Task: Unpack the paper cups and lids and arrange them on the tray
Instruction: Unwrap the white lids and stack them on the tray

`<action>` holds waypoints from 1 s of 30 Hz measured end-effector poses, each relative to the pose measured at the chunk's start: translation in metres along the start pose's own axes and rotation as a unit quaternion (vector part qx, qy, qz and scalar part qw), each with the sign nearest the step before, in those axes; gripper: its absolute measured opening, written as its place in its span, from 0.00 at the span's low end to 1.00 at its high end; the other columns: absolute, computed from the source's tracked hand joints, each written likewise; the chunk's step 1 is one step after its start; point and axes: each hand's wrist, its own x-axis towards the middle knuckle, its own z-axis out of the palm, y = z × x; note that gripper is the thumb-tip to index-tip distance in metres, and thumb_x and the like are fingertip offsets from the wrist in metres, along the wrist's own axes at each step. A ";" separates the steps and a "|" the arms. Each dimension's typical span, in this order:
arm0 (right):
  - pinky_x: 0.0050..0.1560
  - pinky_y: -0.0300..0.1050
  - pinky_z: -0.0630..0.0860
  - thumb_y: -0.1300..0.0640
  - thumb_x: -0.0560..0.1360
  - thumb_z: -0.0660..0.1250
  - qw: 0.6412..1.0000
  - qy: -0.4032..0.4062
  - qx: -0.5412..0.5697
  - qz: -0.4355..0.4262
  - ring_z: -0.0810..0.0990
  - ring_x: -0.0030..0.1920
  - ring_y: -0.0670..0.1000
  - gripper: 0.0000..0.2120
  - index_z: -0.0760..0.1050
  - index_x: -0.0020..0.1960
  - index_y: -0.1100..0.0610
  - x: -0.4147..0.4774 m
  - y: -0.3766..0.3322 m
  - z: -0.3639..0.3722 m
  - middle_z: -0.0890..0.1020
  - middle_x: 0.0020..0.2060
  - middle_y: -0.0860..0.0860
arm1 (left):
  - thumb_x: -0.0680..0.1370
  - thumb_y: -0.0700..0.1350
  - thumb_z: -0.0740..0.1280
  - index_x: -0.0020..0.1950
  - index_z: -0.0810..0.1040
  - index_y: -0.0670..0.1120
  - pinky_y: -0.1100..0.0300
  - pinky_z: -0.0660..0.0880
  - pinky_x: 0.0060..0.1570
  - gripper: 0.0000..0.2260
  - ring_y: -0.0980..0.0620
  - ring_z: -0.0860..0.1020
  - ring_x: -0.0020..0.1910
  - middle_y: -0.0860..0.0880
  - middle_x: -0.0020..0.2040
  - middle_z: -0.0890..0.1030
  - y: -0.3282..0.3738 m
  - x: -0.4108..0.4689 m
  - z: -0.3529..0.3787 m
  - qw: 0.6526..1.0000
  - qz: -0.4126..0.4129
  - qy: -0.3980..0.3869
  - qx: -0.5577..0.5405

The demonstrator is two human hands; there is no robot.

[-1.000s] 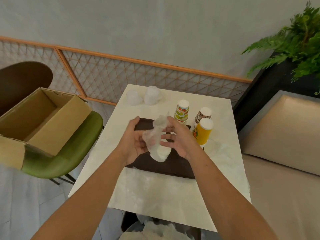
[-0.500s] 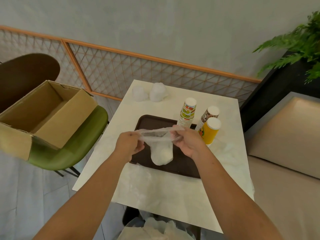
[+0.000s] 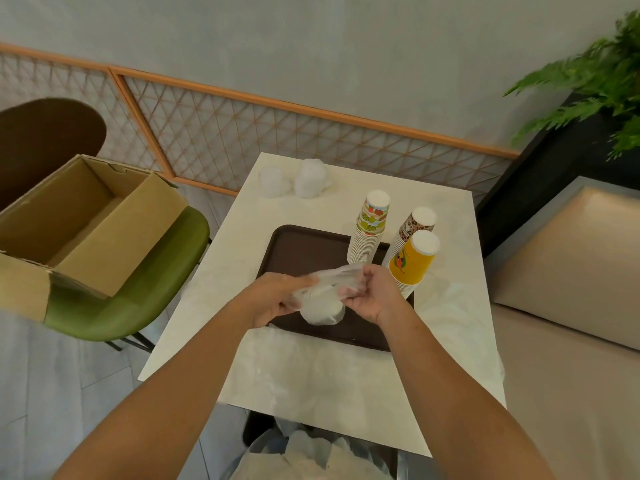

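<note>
Plastic bag of lids (image 3: 322, 308), pinched at its mouth by left hand (image 3: 277, 297) and right hand (image 3: 372, 296), hangs over the tray (image 3: 301, 247) beside three cup stacks (image 3: 369, 233); unwrapping appears under way, lids next to slide out.

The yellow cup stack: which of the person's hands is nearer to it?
Right. The right hand sits just beside the yellow cup stack, close to its lower rims. The left hand is farther away, across the plastic bag that both hands grip.
</note>
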 end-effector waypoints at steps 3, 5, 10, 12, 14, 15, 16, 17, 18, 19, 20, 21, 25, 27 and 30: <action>0.34 0.45 0.71 0.60 0.72 0.66 0.999 -0.014 -0.041 0.010 0.69 0.37 0.51 0.12 0.70 0.54 0.58 -0.001 0.001 0.002 0.71 0.41 0.55 | 0.75 0.55 0.78 0.42 0.86 0.42 0.60 0.82 0.46 0.15 0.49 0.83 0.47 0.47 0.42 0.85 0.002 0.004 0.006 0.978 0.054 0.061 0.192; 0.45 0.47 0.74 0.58 0.71 0.67 0.998 -0.026 -0.063 0.012 0.80 0.49 0.55 0.20 0.73 0.62 0.60 0.000 0.001 0.001 0.79 0.54 0.56 | 0.81 0.54 0.72 0.46 0.84 0.40 0.59 0.82 0.46 0.17 0.50 0.82 0.44 0.44 0.43 0.84 0.006 0.011 0.010 0.977 0.058 0.118 0.168; 0.58 0.52 0.80 0.51 0.82 0.66 0.998 -0.009 -0.056 0.024 0.83 0.60 0.56 0.18 0.75 0.69 0.55 0.004 0.001 -0.007 0.83 0.63 0.57 | 0.86 0.51 0.65 0.58 0.80 0.41 0.50 0.83 0.57 0.13 0.46 0.83 0.54 0.43 0.57 0.84 -0.002 0.029 0.015 0.976 -0.066 0.164 -0.129; 0.59 0.54 0.81 0.53 0.82 0.68 0.997 0.002 -0.068 0.024 0.83 0.61 0.56 0.16 0.76 0.68 0.55 0.007 0.003 -0.010 0.84 0.61 0.56 | 0.86 0.51 0.64 0.60 0.80 0.41 0.52 0.84 0.50 0.15 0.46 0.85 0.54 0.43 0.56 0.85 -0.008 0.031 0.015 0.961 -0.087 0.155 -0.211; 0.64 0.58 0.78 0.56 0.81 0.67 0.996 -0.012 -0.079 0.031 0.83 0.61 0.60 0.15 0.77 0.67 0.57 0.008 0.003 -0.015 0.85 0.59 0.59 | 0.84 0.56 0.66 0.62 0.81 0.43 0.58 0.80 0.45 0.18 0.52 0.82 0.47 0.48 0.52 0.85 -0.012 0.031 0.015 0.950 -0.101 0.143 -0.259; 0.65 0.57 0.77 0.55 0.81 0.66 0.996 -0.025 -0.073 0.038 0.82 0.62 0.60 0.16 0.77 0.67 0.58 0.008 0.002 -0.017 0.85 0.59 0.59 | 0.82 0.61 0.68 0.62 0.82 0.45 0.60 0.75 0.42 0.21 0.55 0.77 0.40 0.50 0.48 0.82 -0.013 0.031 0.013 0.954 -0.101 0.126 -0.252; 0.66 0.56 0.76 0.53 0.80 0.65 0.996 -0.047 -0.067 0.045 0.82 0.62 0.60 0.17 0.77 0.67 0.59 0.006 0.000 -0.019 0.85 0.59 0.60 | 0.78 0.65 0.70 0.61 0.83 0.47 0.60 0.70 0.39 0.24 0.55 0.69 0.35 0.50 0.44 0.79 -0.014 0.032 0.011 0.967 -0.090 0.101 -0.215; 0.65 0.54 0.75 0.51 0.80 0.64 0.993 -0.075 -0.070 0.051 0.82 0.61 0.59 0.19 0.78 0.66 0.61 0.005 -0.002 -0.021 0.85 0.59 0.60 | 0.74 0.67 0.74 0.60 0.84 0.50 0.59 0.67 0.38 0.25 0.54 0.65 0.33 0.50 0.43 0.79 -0.015 0.032 0.010 0.984 -0.071 0.075 -0.146; 0.61 0.51 0.76 0.51 0.80 0.64 0.990 -0.105 -0.087 0.048 0.83 0.56 0.57 0.19 0.79 0.64 0.61 0.006 -0.003 -0.023 0.86 0.57 0.58 | 0.70 0.67 0.77 0.59 0.86 0.51 0.59 0.68 0.40 0.25 0.53 0.68 0.35 0.48 0.45 0.82 -0.017 0.032 0.010 0.995 -0.052 0.050 -0.064; 0.55 0.48 0.76 0.52 0.80 0.66 0.982 -0.127 -0.134 0.038 0.83 0.49 0.53 0.16 0.79 0.62 0.61 0.007 -0.003 -0.025 0.86 0.53 0.56 | 0.68 0.64 0.80 0.57 0.87 0.51 0.58 0.72 0.43 0.24 0.53 0.75 0.39 0.46 0.51 0.85 -0.019 0.033 0.010 0.998 -0.040 0.038 0.024; 0.51 0.46 0.78 0.55 0.79 0.68 0.968 -0.136 -0.208 0.021 0.81 0.44 0.50 0.13 0.80 0.60 0.61 0.011 -0.001 -0.026 0.86 0.49 0.54 | 0.67 0.61 0.82 0.55 0.87 0.50 0.57 0.77 0.47 0.22 0.52 0.80 0.46 0.45 0.54 0.86 -0.022 0.035 0.012 0.994 -0.032 0.052 0.096; 0.51 0.46 0.80 0.58 0.77 0.71 0.946 -0.121 -0.299 -0.006 0.82 0.45 0.50 0.13 0.80 0.60 0.61 0.015 0.003 -0.025 0.86 0.49 0.54 | 0.69 0.57 0.81 0.54 0.87 0.48 0.55 0.79 0.49 0.19 0.50 0.82 0.49 0.43 0.55 0.85 -0.024 0.040 0.012 0.987 -0.024 0.087 0.135; 0.48 0.54 0.80 0.56 0.72 0.70 0.808 0.014 -0.575 -0.127 0.83 0.49 0.58 0.12 0.82 0.52 0.62 0.042 0.022 -0.028 0.85 0.49 0.61 | 0.83 0.52 0.66 0.55 0.84 0.40 0.52 0.80 0.50 0.16 0.45 0.82 0.49 0.38 0.55 0.83 -0.029 0.051 0.017 0.957 -0.010 0.166 0.238; 0.54 0.54 0.79 0.52 0.80 0.64 0.760 0.043 -0.632 -0.143 0.81 0.53 0.58 0.14 0.81 0.56 0.61 0.049 0.030 -0.024 0.81 0.56 0.61 | 0.86 0.59 0.57 0.65 0.80 0.39 0.47 0.75 0.63 0.25 0.41 0.76 0.64 0.37 0.68 0.75 -0.032 0.053 0.024 0.923 -0.027 0.196 0.331; 0.71 0.57 0.68 0.46 0.86 0.55 0.725 0.065 -0.680 -0.091 0.69 0.70 0.64 0.23 0.70 0.74 0.59 0.048 0.042 -0.018 0.66 0.73 0.60 | 0.83 0.65 0.57 0.73 0.74 0.43 0.45 0.70 0.69 0.30 0.38 0.64 0.71 0.41 0.74 0.62 -0.040 0.059 0.029 0.903 -0.082 0.221 0.358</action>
